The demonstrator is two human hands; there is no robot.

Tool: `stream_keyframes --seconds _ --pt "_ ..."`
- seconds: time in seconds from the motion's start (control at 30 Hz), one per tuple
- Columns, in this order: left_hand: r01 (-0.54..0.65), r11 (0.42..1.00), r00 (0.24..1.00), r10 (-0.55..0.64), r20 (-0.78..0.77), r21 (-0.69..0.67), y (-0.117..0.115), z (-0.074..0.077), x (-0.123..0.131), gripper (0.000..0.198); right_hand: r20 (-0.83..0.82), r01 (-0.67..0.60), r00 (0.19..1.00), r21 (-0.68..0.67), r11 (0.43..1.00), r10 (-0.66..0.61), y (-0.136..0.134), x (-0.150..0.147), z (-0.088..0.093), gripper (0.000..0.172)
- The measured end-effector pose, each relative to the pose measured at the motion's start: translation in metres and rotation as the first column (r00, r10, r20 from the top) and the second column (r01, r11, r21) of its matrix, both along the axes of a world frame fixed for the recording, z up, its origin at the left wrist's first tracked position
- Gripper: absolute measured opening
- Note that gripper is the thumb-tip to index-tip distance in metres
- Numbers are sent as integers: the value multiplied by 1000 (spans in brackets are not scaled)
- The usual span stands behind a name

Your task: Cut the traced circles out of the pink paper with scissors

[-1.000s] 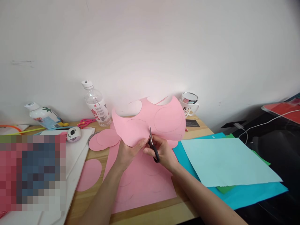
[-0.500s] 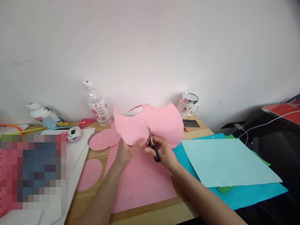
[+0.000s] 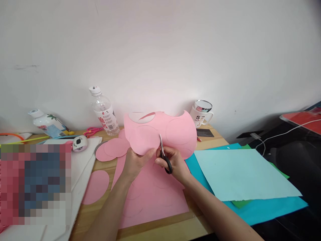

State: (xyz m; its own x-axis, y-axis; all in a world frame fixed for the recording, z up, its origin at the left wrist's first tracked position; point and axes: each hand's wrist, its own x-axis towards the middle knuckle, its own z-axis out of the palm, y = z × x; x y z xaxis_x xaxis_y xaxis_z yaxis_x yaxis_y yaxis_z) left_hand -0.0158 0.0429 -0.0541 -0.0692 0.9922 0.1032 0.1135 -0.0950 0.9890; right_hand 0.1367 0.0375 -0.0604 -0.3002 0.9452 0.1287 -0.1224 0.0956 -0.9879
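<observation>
A curled pink sheet [image 3: 147,132] with drawn ovals and cut-out gaps is held up above the table. My left hand [image 3: 136,162] pinches its lower edge between thumb and fingers. In my right hand [image 3: 173,162] are black-handled scissors [image 3: 167,164], their metal blades pointing up against the sheet at its middle. Below both hands lies another pink sheet [image 3: 155,207] with faint curved outlines. A pink oval [image 3: 96,187] rests on the wood to the left, and more cut pink pieces [image 3: 111,150] overlap behind it.
A clear bottle [image 3: 105,115] and a white mug [image 3: 201,113] stand near the wall. Pink scissors [image 3: 94,131] lie beside the bottle. Pale blue paper [image 3: 245,174] covers blue and green sheets at right. White boards [image 3: 82,170] are at left.
The held pink sheet has shifted slightly to the right and turned a little, its lower left edge curving differently. Both hands and the scissors stay nearly in place.
</observation>
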Motion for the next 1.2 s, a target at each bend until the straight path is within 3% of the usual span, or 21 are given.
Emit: stream_keyframes --seconds 0.33,0.6,1.0,1.2 --pt "46 996 991 -55 121 77 -2 -9 8 34 -12 57 998 33 998 -57 -2 -9 -6 49" --pt "123 992 990 -125 69 30 -3 -3 4 32 -14 55 998 -11 998 -55 0 -1 -8 43" --pt "82 995 996 -84 28 62 -2 -4 3 45 1 38 999 36 999 -38 0 0 -8 45" --pt "85 995 996 -87 33 56 -2 -4 3 42 -1 46 999 43 998 -46 0 -1 -6 45"
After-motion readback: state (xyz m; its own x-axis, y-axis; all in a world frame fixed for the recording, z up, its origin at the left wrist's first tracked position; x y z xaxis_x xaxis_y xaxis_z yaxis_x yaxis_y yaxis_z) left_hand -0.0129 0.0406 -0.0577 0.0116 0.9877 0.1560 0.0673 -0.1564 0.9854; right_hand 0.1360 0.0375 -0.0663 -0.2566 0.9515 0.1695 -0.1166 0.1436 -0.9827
